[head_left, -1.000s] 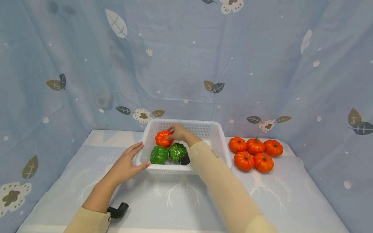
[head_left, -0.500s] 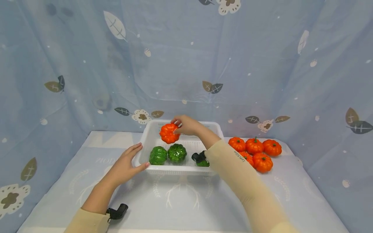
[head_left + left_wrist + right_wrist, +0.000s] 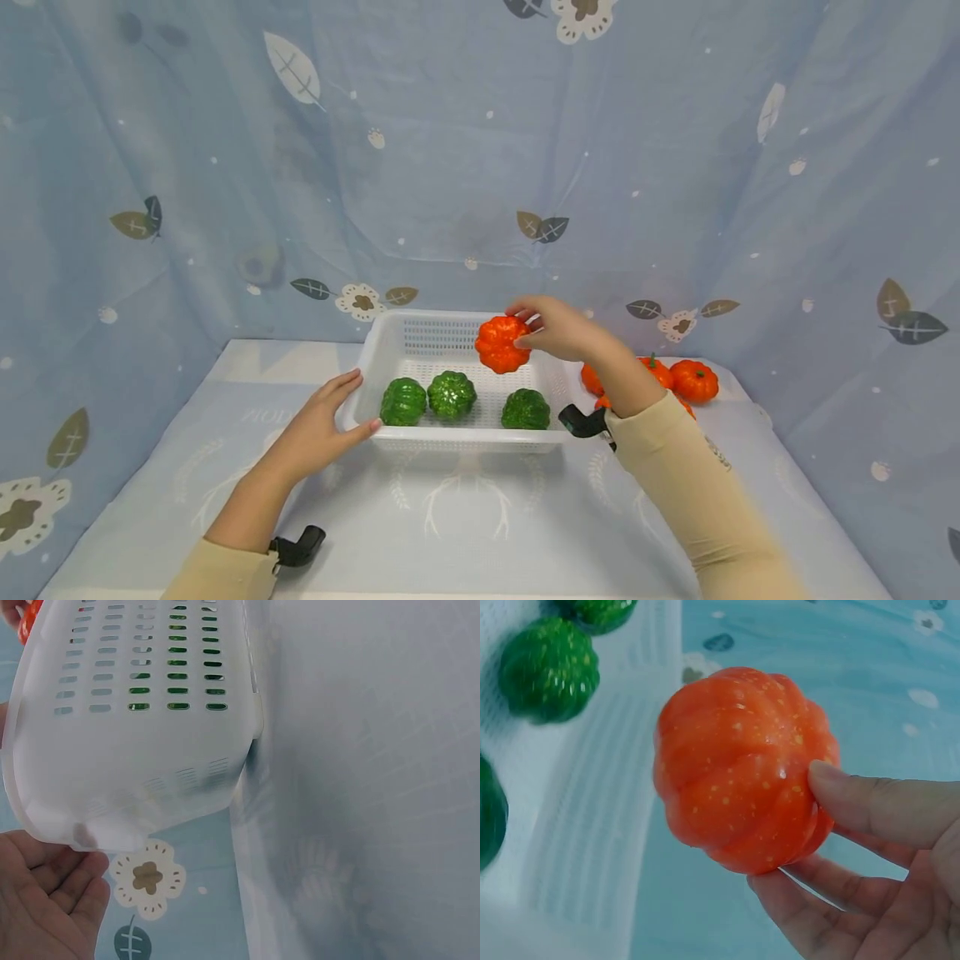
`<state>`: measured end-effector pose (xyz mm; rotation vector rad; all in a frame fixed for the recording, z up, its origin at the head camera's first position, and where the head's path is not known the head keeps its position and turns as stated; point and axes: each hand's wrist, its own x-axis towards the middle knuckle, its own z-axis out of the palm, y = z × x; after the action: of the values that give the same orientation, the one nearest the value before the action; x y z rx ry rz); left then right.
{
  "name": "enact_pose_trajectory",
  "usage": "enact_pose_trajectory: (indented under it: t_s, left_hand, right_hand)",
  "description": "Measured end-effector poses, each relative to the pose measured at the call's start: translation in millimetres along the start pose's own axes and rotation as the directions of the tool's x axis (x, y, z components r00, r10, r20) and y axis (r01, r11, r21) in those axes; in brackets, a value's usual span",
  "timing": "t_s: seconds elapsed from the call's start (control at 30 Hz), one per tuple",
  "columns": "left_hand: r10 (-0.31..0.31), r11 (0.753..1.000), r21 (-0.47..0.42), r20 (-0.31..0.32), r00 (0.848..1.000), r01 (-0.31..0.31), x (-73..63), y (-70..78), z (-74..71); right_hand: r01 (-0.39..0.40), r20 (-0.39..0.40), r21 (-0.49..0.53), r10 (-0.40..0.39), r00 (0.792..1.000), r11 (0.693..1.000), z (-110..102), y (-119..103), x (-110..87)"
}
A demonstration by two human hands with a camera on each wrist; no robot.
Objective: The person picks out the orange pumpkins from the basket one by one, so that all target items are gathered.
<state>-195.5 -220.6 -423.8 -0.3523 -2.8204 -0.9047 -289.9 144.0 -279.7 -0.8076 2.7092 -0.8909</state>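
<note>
An orange toy pumpkin (image 3: 502,344) is pinched between the thumb and fingers of my right hand (image 3: 558,329), raised over the right part of a white plastic basket (image 3: 465,435). The right wrist view shows the pumpkin (image 3: 742,769) up close, its ribbed skin speckled with yellow. Inside the basket lie three green pumpkins: one at left (image 3: 403,402), one beside it (image 3: 452,395), and one at right (image 3: 526,409). My left hand (image 3: 315,429) rests against the basket's left front corner, thumb at the rim and fingers along the outer side. In the left wrist view these fingers (image 3: 67,881) touch below the rim.
Several more orange pumpkins (image 3: 694,382) stand in a group right of the basket, partly hidden by my right forearm. A pale patterned cloth (image 3: 465,533) covers the table. A blue printed curtain (image 3: 450,167) hangs behind and at both sides.
My right hand has lifted the orange pumpkin from the basket's left back area and carried it up and rightward. The rightmost green pumpkin has come into sight. My left hand stays in place.
</note>
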Motion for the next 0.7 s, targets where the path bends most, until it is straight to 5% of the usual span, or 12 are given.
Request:
enact_pose_trajectory:
  t_s: [0.7]
  left_hand:
    - [0.006,1.0,-0.002,0.005,1.0,-0.006,-0.6,0.7,-1.5]
  right_hand:
    - [-0.127,-0.168,-0.041,0.119,0.979,0.991,-53.6,62.5,-130.7]
